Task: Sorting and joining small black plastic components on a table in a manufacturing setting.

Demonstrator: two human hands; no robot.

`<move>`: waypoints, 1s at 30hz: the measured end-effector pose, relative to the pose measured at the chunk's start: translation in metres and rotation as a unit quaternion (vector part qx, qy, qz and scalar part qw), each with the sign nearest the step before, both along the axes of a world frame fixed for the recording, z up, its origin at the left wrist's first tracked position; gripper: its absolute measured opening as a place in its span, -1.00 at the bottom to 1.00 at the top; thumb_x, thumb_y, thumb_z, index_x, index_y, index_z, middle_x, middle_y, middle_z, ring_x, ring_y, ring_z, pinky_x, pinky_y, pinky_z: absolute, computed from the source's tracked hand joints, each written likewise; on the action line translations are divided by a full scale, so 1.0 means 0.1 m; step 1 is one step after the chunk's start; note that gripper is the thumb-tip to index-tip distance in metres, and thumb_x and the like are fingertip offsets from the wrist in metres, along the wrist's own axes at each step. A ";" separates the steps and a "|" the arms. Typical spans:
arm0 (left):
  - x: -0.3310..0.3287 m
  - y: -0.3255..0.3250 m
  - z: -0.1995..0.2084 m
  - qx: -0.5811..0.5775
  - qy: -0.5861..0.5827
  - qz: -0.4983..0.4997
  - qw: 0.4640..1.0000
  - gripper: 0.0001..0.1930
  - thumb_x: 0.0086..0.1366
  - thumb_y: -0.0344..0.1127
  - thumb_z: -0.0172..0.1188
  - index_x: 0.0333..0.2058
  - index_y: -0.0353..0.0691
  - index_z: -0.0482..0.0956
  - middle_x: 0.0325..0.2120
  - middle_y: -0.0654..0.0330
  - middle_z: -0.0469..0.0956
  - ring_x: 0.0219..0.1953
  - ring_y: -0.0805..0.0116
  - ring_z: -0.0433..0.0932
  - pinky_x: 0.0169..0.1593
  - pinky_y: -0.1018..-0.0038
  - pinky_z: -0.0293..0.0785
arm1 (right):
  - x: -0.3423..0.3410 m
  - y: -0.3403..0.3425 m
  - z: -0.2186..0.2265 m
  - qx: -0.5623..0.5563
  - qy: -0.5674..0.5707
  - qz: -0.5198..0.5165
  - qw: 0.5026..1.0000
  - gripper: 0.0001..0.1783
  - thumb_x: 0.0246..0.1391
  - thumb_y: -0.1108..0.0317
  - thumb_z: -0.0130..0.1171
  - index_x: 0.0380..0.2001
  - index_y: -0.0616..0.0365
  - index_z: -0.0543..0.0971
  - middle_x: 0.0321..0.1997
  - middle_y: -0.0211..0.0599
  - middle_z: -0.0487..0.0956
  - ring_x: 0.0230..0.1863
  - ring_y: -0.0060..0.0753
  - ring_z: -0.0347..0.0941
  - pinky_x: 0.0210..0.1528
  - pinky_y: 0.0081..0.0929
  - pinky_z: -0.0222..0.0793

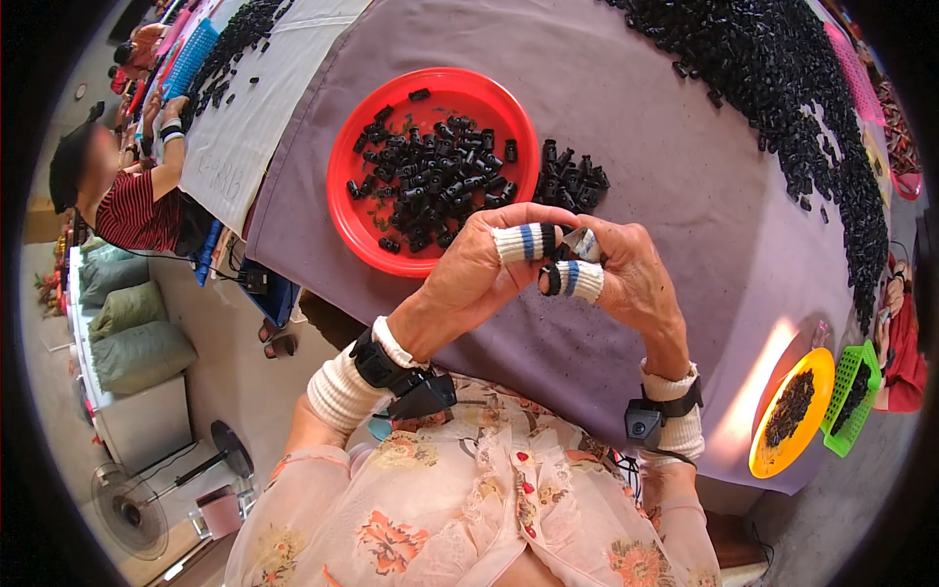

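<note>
My left hand (474,262) and my right hand (636,279) meet above the table's near side, fingertips pinched together. Knitted white finger sleeves with blue and black bands cover some fingers. A dark bit shows between the fingertips, but the fingers hide what it is. Just beyond my left hand lies a round red tray (354,230) holding a heap of small black plastic parts (430,181) that look like cord locks. Beside the tray's right rim, a smaller pile of similar black parts (572,181) rests on the purple-grey cloth (675,127).
A large spread of black pieces (753,59) covers the far right. At the right edge are a yellow plate (760,445) and a green basket (861,411), both with dark pieces. Another person (137,201) sits at the left. A fan (132,509) stands lower left.
</note>
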State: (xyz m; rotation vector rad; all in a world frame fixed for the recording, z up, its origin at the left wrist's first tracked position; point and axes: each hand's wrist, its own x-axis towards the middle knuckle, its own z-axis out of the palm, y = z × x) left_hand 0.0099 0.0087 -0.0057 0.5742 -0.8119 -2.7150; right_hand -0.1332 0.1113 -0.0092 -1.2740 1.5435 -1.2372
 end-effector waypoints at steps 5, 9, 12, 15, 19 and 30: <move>0.01 0.00 -0.01 -0.012 -0.008 0.002 1.000 -0.67 0.16 -0.35 0.15 -0.11 -0.35 0.43 -0.28 0.18 0.54 -0.28 0.49 0.54 -0.20 0.59 0.51 | 0.07 -0.01 0.13 0.007 -0.024 -0.010 1.000 -0.57 -0.20 0.09 0.32 -0.53 0.25 0.43 -0.76 -0.38 0.24 -0.68 -0.60 0.09 -0.64 -0.54 0.11; 0.00 0.01 0.04 0.010 0.007 -0.002 1.000 -0.68 0.16 -0.36 0.15 -0.11 -0.36 0.43 -0.29 0.16 0.54 -0.28 0.48 0.55 -0.21 0.61 0.52 | -0.02 -0.01 0.09 -0.002 0.052 -0.017 0.998 -0.51 -0.24 0.03 0.33 -0.57 0.26 0.40 -0.76 -0.28 0.25 -0.70 -0.49 0.11 -0.63 -0.49 0.15; 0.01 0.01 0.03 0.011 0.006 0.001 1.000 -0.68 0.16 -0.37 0.14 -0.12 -0.37 0.43 -0.29 0.15 0.54 -0.28 0.47 0.55 -0.21 0.60 0.52 | -0.03 -0.03 0.09 -0.003 0.076 -0.018 0.997 -0.48 -0.27 0.00 0.33 -0.60 0.26 0.38 -0.76 -0.23 0.25 -0.71 -0.40 0.12 -0.63 -0.46 0.17; 0.01 0.00 0.01 0.012 0.005 -0.002 1.000 -0.68 0.16 -0.37 0.14 -0.11 -0.38 0.43 -0.28 0.14 0.54 -0.27 0.46 0.55 -0.20 0.59 0.52 | -0.03 -0.02 0.09 0.002 0.075 -0.009 0.997 -0.50 -0.26 0.02 0.32 -0.59 0.26 0.39 -0.76 -0.22 0.26 -0.71 -0.40 0.11 -0.63 -0.45 0.17; 0.00 0.01 0.01 0.000 -0.002 0.002 1.000 -0.68 0.17 -0.37 0.13 -0.11 -0.38 0.43 -0.28 0.14 0.54 -0.26 0.46 0.55 -0.19 0.58 0.52 | -0.01 -0.01 0.06 -0.010 0.051 -0.008 0.999 -0.53 -0.24 0.04 0.32 -0.57 0.26 0.41 -0.76 -0.24 0.26 -0.71 -0.42 0.10 -0.63 -0.47 0.16; -0.02 0.03 0.05 -0.020 -0.010 -0.005 1.000 -0.69 0.17 -0.35 0.13 -0.12 -0.36 0.44 -0.27 0.14 0.54 -0.25 0.45 0.54 -0.18 0.56 0.51 | -0.02 0.02 0.11 0.003 0.082 -0.017 0.996 -0.61 -0.32 0.13 0.40 -0.52 0.18 0.49 -0.69 -0.44 0.42 -0.63 -0.65 0.25 -0.58 -0.61 0.16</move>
